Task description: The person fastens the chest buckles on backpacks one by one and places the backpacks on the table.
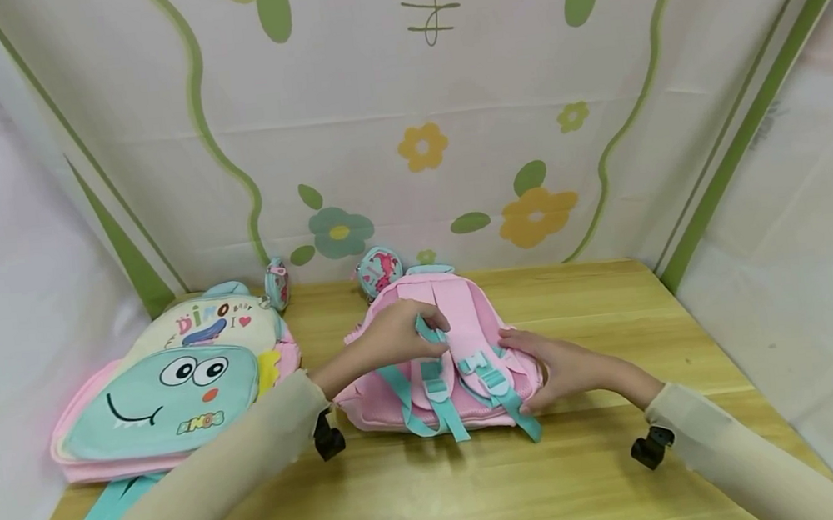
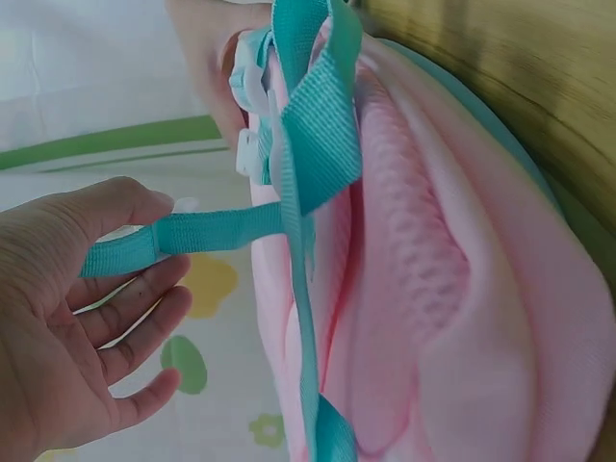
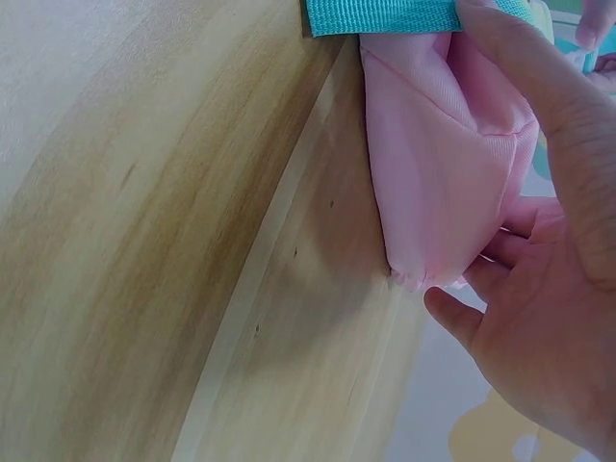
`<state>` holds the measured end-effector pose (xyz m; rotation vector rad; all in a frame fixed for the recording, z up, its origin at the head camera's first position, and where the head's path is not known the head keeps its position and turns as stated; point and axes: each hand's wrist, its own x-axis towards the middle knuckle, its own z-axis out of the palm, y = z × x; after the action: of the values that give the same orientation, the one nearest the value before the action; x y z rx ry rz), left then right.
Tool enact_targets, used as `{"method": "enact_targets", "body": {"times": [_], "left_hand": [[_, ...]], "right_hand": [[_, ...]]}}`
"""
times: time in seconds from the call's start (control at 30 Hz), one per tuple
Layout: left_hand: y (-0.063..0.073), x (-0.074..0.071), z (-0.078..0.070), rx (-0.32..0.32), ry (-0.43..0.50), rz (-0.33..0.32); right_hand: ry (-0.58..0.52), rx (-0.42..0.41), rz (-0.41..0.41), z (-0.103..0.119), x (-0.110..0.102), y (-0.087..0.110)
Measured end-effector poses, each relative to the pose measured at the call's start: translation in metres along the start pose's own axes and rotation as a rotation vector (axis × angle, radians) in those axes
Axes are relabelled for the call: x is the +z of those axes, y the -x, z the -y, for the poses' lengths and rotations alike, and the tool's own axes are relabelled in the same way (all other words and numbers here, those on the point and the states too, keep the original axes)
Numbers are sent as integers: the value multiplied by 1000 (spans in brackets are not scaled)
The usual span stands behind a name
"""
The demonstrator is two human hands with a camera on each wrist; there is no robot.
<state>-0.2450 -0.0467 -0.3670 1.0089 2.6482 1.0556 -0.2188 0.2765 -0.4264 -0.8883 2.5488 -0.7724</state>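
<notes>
Cloth backdrop point(image 1: 488, 60), pale with flowers and green wavy lines, rising behind the far edge of a wooden table point(image 1: 617, 467). Left side of table: dinosaur backpack point(image 1: 193, 365), cream and teal front upward, pink sides, teal strap ends trailing at its near edge. Pink backpack point(image 1: 473, 313) at centre, to the right of that one, lying on the tabletop with its shoulder straps facing up. Two cream sleeves point(image 1: 225, 462) reach in from the near side, a small black device point(image 1: 329, 437) at each wrist. Right hand point(image 1: 566, 367) grasping the pink backpack around its right near corner; thumb on the near side, other fingers along the far side. Left hand point(image 1: 397, 333) above the left shoulder strap, pinching a teal webbing strap point(image 2: 217, 229) between thumb and forefinger, remaining fingers loosely bent. More teal webbing hangs over the bag's near edge. Round pouch point(image 1: 380, 272), teal and pink, by the bag's far left corner; a similar pouch point(image 1: 277, 283) beside the dinosaur backpack's far right. Smallest: pale buckles point(image 1: 476, 362) on the shoulder straps.
</notes>
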Motion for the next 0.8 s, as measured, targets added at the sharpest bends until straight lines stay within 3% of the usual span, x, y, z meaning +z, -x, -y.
{"method": "enact_targets", "body": {"times": [0.17, 0.37, 0.8], "left_hand": [[11, -7, 9, -65, 22, -2], [22, -10, 21, -82, 25, 11], [36, -6, 38, -60, -141, 18]], "right_hand": [[1, 0, 0, 0, 0, 0], [8, 0, -1, -1, 1, 0], [25, -18, 16, 3, -2, 0]]}}
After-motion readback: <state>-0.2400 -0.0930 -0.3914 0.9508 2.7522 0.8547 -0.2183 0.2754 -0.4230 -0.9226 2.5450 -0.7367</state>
